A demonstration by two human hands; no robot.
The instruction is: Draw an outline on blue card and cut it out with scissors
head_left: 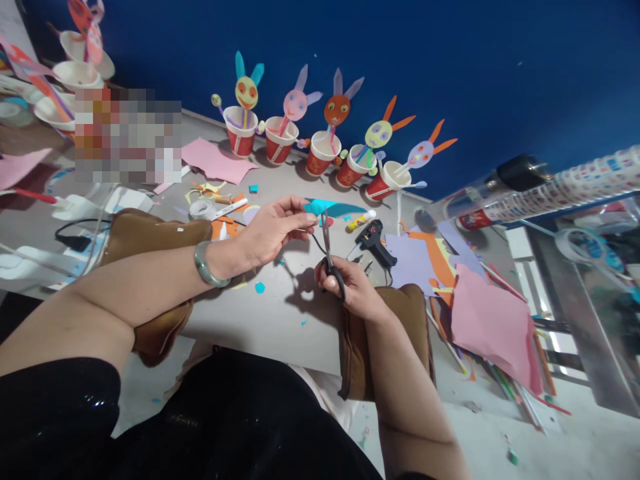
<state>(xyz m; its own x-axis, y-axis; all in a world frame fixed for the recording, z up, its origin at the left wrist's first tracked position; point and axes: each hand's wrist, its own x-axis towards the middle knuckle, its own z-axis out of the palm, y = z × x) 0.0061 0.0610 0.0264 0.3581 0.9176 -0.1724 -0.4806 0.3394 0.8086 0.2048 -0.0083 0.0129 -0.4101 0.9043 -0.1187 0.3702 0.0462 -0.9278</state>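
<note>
My left hand (pixel 273 230), with a bangle at the wrist, pinches a piece of blue paper (pixel 337 208) over the middle of the table. From the right, my right hand (pixel 353 287) holds black-handled scissors (pixel 327 243) with fingers through the loops. Their blades point up and meet the paper's edge close to my left fingertips. Small blue scraps (pixel 260 287) lie on the tabletop beneath. A black glue gun (pixel 376 243) and a yellow glue stick (pixel 361 221) rest just beyond my right hand.
Several red paper cups (pixel 283 141) with paper rabbit heads stand along the blue wall (pixel 400 53). Brown cushions (pixel 160 247) lie under both forearms. Purple paper (pixel 413 263) and pink paper (pixel 493 320) are at right. A tape roll (pixel 201 210) sits among scraps at left.
</note>
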